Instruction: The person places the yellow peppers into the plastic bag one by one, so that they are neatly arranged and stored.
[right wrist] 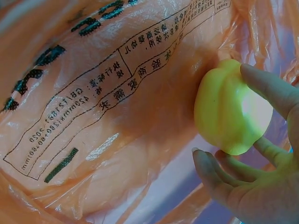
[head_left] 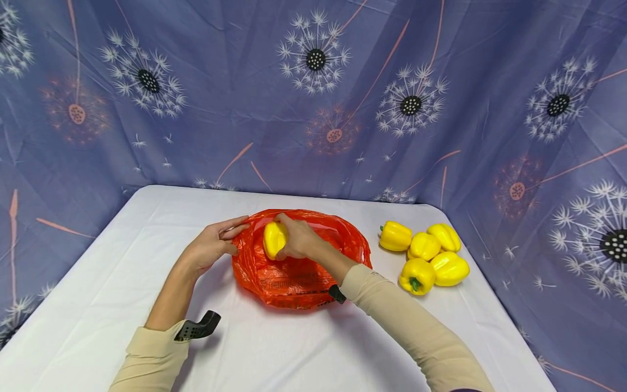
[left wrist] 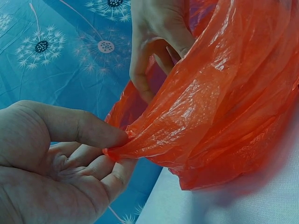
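Note:
A red plastic bag (head_left: 299, 275) lies spread on the table with its mouth facing up. At its left side my left hand (head_left: 209, 246) pinches the rim between thumb and fingers, and the left wrist view shows the film (left wrist: 187, 116) drawn to a point there. My right hand (head_left: 297, 237) reaches into the mouth, gripping a yellow bell pepper (head_left: 274, 240). Thumb and fingers span the pepper (right wrist: 229, 109) in the right wrist view, close over the bag's printed inner wall (right wrist: 93, 107).
Several yellow bell peppers (head_left: 424, 246) sit grouped to the right of the bag, near the table's right edge. A white cloth covers the table (head_left: 274, 354). Behind and to the sides hangs a blue curtain (head_left: 235, 109) with dandelion prints.

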`<state>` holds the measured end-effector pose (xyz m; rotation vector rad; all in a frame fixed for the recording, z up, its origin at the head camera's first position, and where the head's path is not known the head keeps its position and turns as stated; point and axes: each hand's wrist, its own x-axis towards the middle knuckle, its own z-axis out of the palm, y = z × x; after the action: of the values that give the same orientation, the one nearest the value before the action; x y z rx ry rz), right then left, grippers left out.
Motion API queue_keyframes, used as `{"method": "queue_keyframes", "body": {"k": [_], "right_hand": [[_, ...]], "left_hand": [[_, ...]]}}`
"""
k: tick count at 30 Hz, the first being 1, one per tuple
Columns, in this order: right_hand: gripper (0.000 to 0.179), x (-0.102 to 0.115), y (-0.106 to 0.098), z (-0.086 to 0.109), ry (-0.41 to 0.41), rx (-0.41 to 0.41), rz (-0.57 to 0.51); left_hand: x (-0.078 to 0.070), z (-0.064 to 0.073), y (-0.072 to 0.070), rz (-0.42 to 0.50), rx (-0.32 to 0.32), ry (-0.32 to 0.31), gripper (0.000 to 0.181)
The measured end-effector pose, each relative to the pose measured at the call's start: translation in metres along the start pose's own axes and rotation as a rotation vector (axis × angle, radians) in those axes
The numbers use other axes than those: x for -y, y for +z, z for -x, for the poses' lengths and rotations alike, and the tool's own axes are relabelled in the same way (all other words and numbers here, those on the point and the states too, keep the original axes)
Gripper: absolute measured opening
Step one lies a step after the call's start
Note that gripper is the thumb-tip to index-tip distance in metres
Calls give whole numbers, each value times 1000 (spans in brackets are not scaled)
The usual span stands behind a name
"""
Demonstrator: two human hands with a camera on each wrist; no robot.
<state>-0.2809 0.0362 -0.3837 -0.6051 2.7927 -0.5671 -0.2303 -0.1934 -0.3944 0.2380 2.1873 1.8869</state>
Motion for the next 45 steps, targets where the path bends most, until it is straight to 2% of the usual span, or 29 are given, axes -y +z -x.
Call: {"method": "queue_keyframes", "body": {"k": [27, 37, 45], "right_hand": [[88, -4, 2, -2, 19, 9, -8], [88, -6, -3, -1, 20, 7, -6], [89, -9, -12, 8, 8, 3, -40]], "left_hand": [[-1, 1, 0, 10, 2, 5, 86], [-2, 1, 1, 19, -3, 2, 84], [-2, 2, 1, 21, -2, 4, 85]]}}
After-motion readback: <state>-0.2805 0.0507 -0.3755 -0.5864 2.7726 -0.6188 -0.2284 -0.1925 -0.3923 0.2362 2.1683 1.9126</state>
